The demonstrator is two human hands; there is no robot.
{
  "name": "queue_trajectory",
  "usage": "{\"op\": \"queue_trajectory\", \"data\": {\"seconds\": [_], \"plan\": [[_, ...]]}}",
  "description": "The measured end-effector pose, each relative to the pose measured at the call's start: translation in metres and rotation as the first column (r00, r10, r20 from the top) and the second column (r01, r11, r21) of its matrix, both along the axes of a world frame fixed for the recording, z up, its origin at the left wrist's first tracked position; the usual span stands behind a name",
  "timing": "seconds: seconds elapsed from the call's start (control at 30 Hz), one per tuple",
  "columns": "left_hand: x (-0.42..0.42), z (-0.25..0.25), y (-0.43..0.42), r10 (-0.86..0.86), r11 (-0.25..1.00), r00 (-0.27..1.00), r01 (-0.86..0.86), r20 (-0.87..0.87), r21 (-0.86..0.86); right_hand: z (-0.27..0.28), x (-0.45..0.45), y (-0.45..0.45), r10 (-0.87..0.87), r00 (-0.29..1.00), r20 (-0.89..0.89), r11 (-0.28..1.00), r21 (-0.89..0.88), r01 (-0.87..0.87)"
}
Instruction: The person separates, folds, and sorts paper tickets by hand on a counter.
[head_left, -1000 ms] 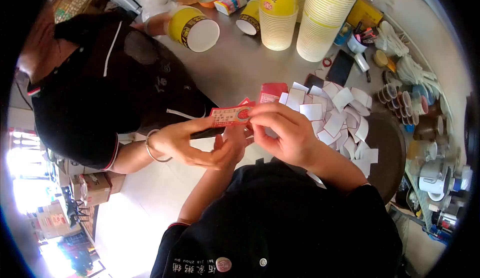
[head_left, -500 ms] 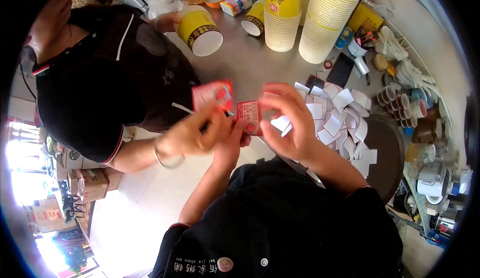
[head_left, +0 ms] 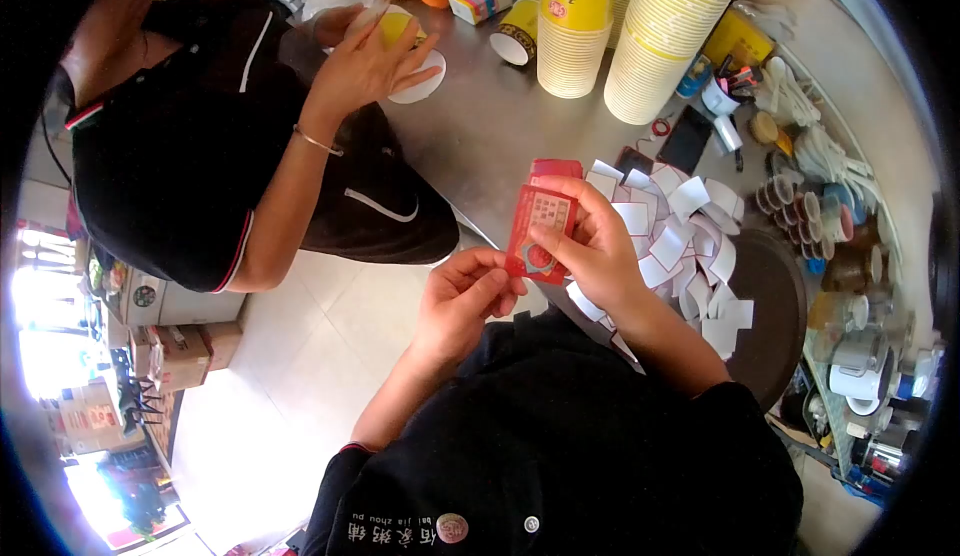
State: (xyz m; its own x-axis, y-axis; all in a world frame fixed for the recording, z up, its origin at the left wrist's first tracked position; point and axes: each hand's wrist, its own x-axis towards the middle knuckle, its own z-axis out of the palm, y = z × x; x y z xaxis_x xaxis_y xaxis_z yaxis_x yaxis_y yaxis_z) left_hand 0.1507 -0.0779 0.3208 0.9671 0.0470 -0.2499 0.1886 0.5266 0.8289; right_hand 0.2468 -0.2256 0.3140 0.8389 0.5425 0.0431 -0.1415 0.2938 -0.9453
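My right hand grips a printed red card between thumb and fingers, the thumb lying across its face. A second red piece shows behind the card's top edge. My left hand pinches the lower left corner of the card with its fingertips. Just beyond my right hand lies a loose pile of white slips with red edges, heaped by a round brown stool-like surface.
At left a co-worker's hand is at a yellow paper cup. Tall stacks of paper cups stand on the metal table. A black phone lies nearby. Cups and jars crowd the right-hand shelf.
The co-worker's hand has withdrawn from beside my left hand to the yellow cup. My right hand, apart before, has closed on the red card, which has moved right and up.
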Motion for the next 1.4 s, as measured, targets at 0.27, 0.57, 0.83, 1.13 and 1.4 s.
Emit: {"op": "queue_trajectory", "data": {"seconds": [0.27, 0.57, 0.83, 1.13, 1.4], "plan": [[-0.001, 0.004, 0.004, 0.017, 0.999, 1.000, -0.017, -0.002, -0.047, 0.007, -0.001, 0.003, 0.006, 1.000, -0.030, 1.000, 0.014, -0.005], [0.000, 0.002, 0.008, 0.046, 0.994, 0.999, -0.047, -0.016, -0.098, 0.004, -0.003, 0.008, 0.026, 0.996, -0.089, 0.998, 0.058, -0.021], [-0.001, 0.004, 0.011, 0.026, 0.995, 0.998, -0.021, 0.052, -0.093, -0.006, -0.012, 0.013, 0.001, 0.997, 0.077, 0.978, -0.208, 0.015], [-0.003, 0.012, 0.008, 0.096, 0.985, 0.994, -0.103, 0.051, 0.139, 0.019, -0.019, 0.004, 0.053, 0.865, 0.499, 0.991, -0.132, 0.015], [-0.006, 0.017, 0.005, 0.084, 0.899, 0.996, -0.089, 0.030, 0.428, 0.017, -0.020, 0.003, 0.080, 0.915, 0.396, 0.984, -0.178, -0.009]]}}
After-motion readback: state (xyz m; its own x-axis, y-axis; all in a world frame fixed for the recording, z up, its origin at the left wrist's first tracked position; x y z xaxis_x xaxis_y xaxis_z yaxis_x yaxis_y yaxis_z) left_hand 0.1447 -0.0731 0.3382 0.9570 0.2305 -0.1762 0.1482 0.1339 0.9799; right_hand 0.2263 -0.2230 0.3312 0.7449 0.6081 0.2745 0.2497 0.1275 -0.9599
